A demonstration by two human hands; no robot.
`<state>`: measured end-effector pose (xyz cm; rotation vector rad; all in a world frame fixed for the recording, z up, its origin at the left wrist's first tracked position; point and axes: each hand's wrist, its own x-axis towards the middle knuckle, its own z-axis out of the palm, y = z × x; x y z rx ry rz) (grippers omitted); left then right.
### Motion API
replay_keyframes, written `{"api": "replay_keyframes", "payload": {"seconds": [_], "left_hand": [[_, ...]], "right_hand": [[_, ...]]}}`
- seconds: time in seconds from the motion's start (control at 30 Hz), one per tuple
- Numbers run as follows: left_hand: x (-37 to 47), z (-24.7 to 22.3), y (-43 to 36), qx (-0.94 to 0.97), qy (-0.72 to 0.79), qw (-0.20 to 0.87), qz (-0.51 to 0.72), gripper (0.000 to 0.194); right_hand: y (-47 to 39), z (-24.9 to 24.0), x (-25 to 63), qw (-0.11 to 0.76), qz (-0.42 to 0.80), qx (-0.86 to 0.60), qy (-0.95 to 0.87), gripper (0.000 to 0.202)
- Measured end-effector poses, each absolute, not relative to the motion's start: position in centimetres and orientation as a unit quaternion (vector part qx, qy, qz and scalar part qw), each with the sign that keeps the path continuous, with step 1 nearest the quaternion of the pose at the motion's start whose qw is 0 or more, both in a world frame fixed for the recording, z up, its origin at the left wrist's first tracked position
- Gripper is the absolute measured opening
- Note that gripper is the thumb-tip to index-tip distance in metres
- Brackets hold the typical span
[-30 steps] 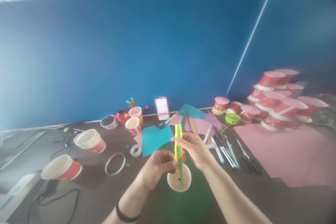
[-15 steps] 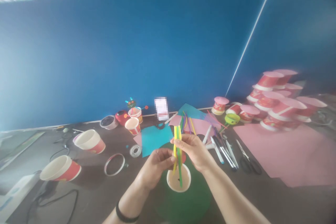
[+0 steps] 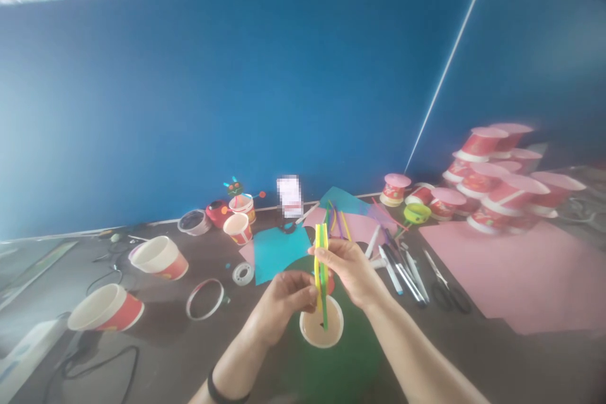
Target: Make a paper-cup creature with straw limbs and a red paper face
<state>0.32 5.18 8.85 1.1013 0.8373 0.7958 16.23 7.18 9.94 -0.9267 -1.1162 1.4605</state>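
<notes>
Yellow and green strips [image 3: 321, 237] stand upright between my two hands. My right hand [image 3: 343, 265] pinches them near the top. Lower down, my left hand [image 3: 286, 300] has its fingertips closed on their left side. The green strip's lower end reaches down over the mouth of a paper cup [image 3: 336, 327], just below my hands. Under the cup lies a dark green round sheet [image 3: 348, 366]. Something red, partly hidden, shows behind the strips near my right palm.
Two paper cups [image 3: 163, 259] lie tilted at the left, near a tape ring [image 3: 205, 298] and a black cable. Teal paper [image 3: 281, 252] lies behind my hands. Pens [image 3: 409, 278], scissors [image 3: 442, 281] and pink paper [image 3: 516, 271] are at the right, with stacked red cups [image 3: 506, 196] behind.
The strips have shifted slightly, and the yellow one's lower end, which hung by my left fingertips, now lies closer to the green one. Both hands keep nearly the same place.
</notes>
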Motion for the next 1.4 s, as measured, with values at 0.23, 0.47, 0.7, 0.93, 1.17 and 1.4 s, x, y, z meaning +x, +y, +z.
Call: {"api": "replay_keyframes", "payload": {"seconds": [0.23, 0.47, 0.7, 0.93, 1.17, 1.4], "left_hand": [[0.9, 9.8, 5.2, 0.558, 0.392, 0.657, 0.321, 0.026], [1.0, 9.6, 5.0, 0.562, 0.386, 0.657, 0.322, 0.026], [0.8, 9.4, 5.2, 0.538, 0.409, 0.644, 0.358, 0.025], [0.6, 9.1, 5.2, 0.520, 0.431, 0.639, 0.367, 0.026], [0.9, 8.9, 5.0, 0.543, 0.442, 0.615, 0.363, 0.025], [0.9, 9.0, 4.6, 0.565, 0.463, 0.579, 0.362, 0.028]], "right_hand": [[7.1, 9.6, 16.1, 0.505, 0.620, -0.388, -0.457, 0.031], [7.0, 9.7, 16.2, 0.505, 0.613, -0.387, -0.469, 0.032], [6.9, 10.3, 16.4, 0.499, 0.589, -0.383, -0.508, 0.030], [6.2, 9.1, 16.4, 0.483, 0.602, -0.392, -0.501, 0.024], [6.0, 8.5, 15.9, 0.504, 0.618, -0.374, -0.474, 0.023], [6.1, 8.9, 16.0, 0.482, 0.607, -0.389, -0.498, 0.023]]}}
